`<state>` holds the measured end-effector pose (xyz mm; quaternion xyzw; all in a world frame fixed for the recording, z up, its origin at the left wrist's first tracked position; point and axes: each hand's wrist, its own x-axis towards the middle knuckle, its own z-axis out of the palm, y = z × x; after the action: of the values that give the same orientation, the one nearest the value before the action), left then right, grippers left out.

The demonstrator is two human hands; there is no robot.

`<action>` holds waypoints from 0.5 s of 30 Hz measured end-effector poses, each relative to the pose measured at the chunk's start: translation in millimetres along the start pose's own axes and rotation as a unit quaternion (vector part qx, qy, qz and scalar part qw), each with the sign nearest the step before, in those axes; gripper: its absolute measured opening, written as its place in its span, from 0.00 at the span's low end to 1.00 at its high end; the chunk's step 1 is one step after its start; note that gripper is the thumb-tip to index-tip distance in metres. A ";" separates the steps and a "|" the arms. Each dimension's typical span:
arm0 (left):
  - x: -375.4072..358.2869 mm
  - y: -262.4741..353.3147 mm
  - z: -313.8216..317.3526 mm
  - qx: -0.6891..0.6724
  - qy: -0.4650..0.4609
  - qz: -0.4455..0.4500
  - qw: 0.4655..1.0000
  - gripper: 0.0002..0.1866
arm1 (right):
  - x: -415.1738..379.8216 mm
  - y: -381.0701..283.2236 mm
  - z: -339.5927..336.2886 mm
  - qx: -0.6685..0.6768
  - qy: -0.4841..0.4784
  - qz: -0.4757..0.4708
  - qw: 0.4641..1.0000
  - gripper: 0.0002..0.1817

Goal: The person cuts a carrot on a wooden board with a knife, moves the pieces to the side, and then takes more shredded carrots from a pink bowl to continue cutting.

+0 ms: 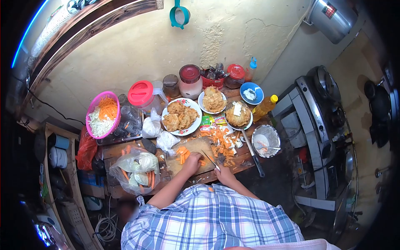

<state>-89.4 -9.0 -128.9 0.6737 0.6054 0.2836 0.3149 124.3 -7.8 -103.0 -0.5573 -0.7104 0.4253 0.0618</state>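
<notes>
My right hand (225,175) is closed round the handle of a knife (210,158), its blade slanting up and left over the wooden cutting board (174,167). Opposite it, my left hand (192,163) is curled on the board with its fingertips at a small carrot piece (203,162). Cut carrot sticks (182,153) lie just beyond my left hand. A heap of carrot and cabbage scraps (222,141) spreads behind the knife. The fingertips of my left hand are small in view and partly hidden.
Left of the board sits a plastic bag (135,168) of cabbage and carrots. A pink basin (92,129) holds shredded vegetables. Plates of fritters (180,117) stand behind. At right are a large knife (255,160), a metal bowl (266,141) and an oil bottle (264,108).
</notes>
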 end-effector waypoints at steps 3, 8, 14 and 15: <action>-9.7 15.1 3.0 0.039 0.047 0.011 0.998 0.14 | -6.4 4.5 -20.2 -0.022 0.000 -0.006 1.000 0.16; -27.2 18.1 15.5 0.080 0.031 0.048 0.995 0.13 | -15.5 14.3 -39.3 -0.052 0.003 0.004 0.999 0.16; -29.7 6.6 15.6 0.072 0.011 0.080 0.994 0.09 | -10.5 18.7 -20.9 -0.060 -0.021 0.025 0.998 0.17; -28.6 7.1 15.7 0.068 0.032 0.078 0.994 0.08 | -10.8 19.8 -16.1 -0.039 -0.015 0.011 0.999 0.16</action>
<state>-75.9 -39.2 -133.5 0.7292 0.5787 0.2867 0.2263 152.0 -7.9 -102.0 -0.5607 -0.7213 0.4058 0.0246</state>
